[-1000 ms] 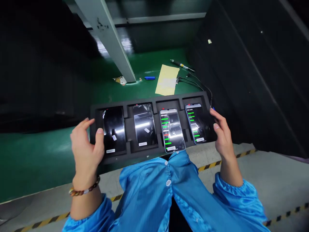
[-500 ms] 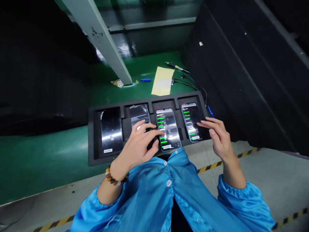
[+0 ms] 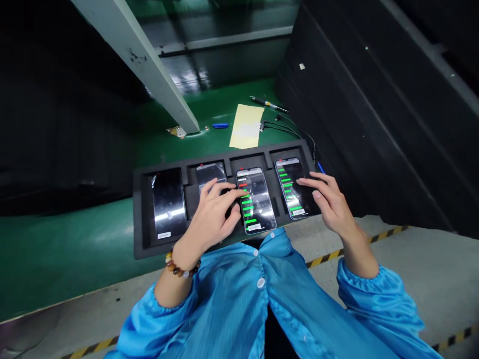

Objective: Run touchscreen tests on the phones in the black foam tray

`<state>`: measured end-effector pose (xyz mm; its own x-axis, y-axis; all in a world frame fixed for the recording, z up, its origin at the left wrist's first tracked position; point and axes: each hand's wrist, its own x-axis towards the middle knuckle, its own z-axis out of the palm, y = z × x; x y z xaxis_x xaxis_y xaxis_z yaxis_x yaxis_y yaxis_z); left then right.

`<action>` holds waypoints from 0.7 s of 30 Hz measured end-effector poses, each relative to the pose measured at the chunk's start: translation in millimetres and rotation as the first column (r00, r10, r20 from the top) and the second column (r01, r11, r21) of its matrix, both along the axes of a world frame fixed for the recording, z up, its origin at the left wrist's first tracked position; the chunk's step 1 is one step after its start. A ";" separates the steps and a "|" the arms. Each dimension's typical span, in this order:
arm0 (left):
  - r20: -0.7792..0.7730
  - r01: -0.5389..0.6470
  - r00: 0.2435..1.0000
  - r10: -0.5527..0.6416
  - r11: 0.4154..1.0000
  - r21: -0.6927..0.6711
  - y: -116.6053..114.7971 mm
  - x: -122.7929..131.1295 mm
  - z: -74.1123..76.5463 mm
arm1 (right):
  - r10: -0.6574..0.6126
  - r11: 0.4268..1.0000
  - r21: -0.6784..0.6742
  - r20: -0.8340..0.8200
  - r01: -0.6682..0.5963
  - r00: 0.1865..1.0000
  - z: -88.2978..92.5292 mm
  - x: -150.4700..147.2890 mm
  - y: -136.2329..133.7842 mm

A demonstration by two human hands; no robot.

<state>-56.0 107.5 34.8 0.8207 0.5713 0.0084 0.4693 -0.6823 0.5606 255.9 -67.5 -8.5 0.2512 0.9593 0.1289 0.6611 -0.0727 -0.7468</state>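
Several smartphones lie face up in the recesses of a black foam tray [image 3: 140, 209]. My left hand [image 3: 217, 212], fingers spread, has its index fingertip over the lit screen of the third smartphone [image 3: 261, 209], which shows green lines and a red one. It partly covers the second smartphone [image 3: 211, 173]. At the rightmost smartphone [image 3: 295, 192], also lit with green lines, my right hand [image 3: 329, 202] holds its index finger at the screen, the others apart. Whether the fingertips touch the glass I cannot tell. The leftmost smartphone [image 3: 168, 199] has a mostly dark screen with a small pale box.
Behind the tray on the green tabletop [image 3: 157, 144] lie a yellow sheet of paper [image 3: 245, 124], a black pen [image 3: 268, 104], a blue pen cap [image 3: 220, 125] and black cables [image 3: 282, 126]. A grey post [image 3: 164, 85] rises at the back; a dark panel [image 3: 359, 124] stands right.
My left index finger has moved up the third smartphone's screen, and my right hand up along the rightmost one. Text on both lit screens has shifted. The whole view has slid slightly.
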 end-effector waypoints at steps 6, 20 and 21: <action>0.014 -0.034 0.999 0.033 0.998 0.057 2.4 4.2 1.3 | 0.014 1.000 0.027 0.015 -0.015 1.000 -0.2 -0.9 10.9; 0.000 -0.005 1.000 0.005 0.997 0.074 -1.0 5.1 -4.2 | 0.016 0.999 0.033 0.008 -0.016 1.000 -3.3 -0.2 16.4; -0.005 -0.016 1.000 0.017 0.997 0.076 -1.5 5.8 -4.3 | 0.011 1.000 0.026 0.006 -0.012 1.000 -3.5 -0.2 16.4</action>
<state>-50.2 106.0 30.5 0.8112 0.5829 0.0474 0.4842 -0.7149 0.5046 255.7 -51.0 -12.0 0.2394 0.9584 0.1552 0.6662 -0.0459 -0.7444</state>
